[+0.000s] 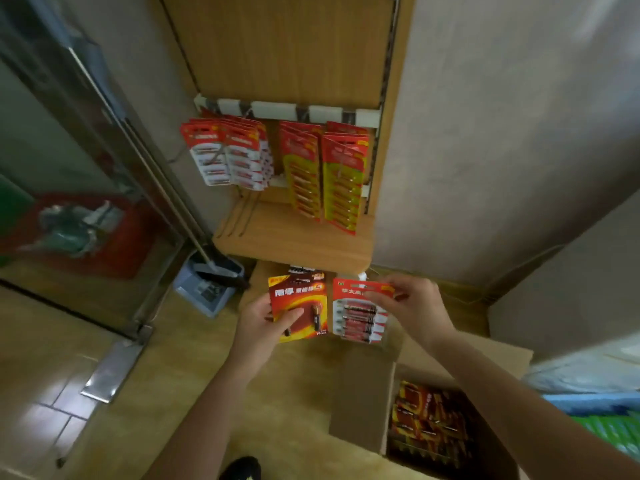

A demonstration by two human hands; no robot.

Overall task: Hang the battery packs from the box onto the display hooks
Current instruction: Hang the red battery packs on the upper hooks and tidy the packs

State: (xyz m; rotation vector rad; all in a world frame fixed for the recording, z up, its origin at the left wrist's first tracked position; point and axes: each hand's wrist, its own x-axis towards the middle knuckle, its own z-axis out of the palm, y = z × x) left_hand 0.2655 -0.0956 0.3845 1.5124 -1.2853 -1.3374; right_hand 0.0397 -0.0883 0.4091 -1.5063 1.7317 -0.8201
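Red-orange carded battery pack (301, 299) sits pinched in my left fingers (289, 318), red-white blister pack (358, 317) in my right fingers (382, 298); next, raise both to the white display rail (277, 109).

The card pack (299, 303) in my left hand (258, 322) is red with an orange-yellow swirl and white letters. The blister pack (360, 318) in my right hand (415, 304) is red above, red-and-white below. On the brown wood-grain display board (287, 46), left-edge packs (225, 157) are red and white, right-edge packs (325, 174) red, yellow, green.

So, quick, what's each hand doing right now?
Left hand: holds the red-and-yellow battery pack.
Right hand: pinches the red-and-white battery pack by its top.
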